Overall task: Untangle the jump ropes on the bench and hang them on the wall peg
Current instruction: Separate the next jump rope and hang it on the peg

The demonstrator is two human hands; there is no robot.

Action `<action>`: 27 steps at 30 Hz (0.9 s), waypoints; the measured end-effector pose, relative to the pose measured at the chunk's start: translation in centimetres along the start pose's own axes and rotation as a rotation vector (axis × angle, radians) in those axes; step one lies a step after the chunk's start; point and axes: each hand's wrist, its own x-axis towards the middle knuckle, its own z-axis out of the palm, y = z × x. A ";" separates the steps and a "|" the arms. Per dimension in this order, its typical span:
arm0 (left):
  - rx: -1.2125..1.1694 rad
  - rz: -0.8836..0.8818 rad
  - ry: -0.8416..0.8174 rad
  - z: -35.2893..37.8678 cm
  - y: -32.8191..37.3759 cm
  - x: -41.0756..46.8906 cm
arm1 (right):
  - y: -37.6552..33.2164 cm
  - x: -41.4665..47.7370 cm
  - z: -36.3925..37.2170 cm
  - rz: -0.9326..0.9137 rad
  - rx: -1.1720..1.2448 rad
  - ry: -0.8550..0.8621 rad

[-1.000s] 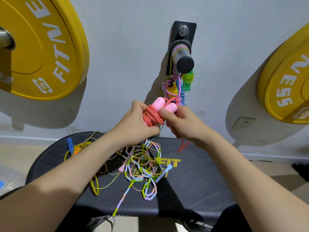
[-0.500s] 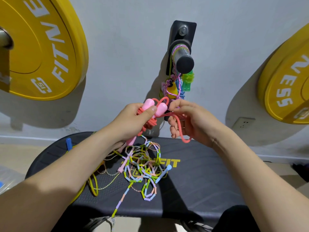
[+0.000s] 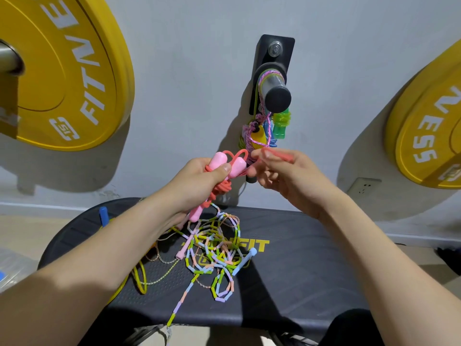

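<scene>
Left hand (image 3: 199, 181) round pink rope (image 3: 220, 189)

I find the left plate (image 3: 62, 78) and right plate (image 3: 429, 131) cut off by the edges. The left hand (image 3: 199, 181) covers much of the coral rope (image 3: 220, 188). Its strand at the right hand (image 3: 287, 176) is blurred. The left forearm hides part of the yellow rope (image 3: 141, 278).

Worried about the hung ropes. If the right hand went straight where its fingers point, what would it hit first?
Likely the pink handles in the left hand; the right hand, pinching the coral rope, points leftward, below the hung ropes. Depth unclear.
</scene>
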 end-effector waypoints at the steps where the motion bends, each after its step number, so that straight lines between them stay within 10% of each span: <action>1: 0.027 0.008 0.012 0.1 0.0 -0.1 | 0.2 0.1 0.2 -0.056 -0.168 0.066; 5: 0.128 0.021 0.020 0.3 0.0 -0.4 | 0.6 0.5 1.0 -0.240 -0.615 0.262; 27: 0.189 0.174 0.317 0.6 -0.4 0.0 | 1.5 0.4 4.4 -0.078 -0.146 0.153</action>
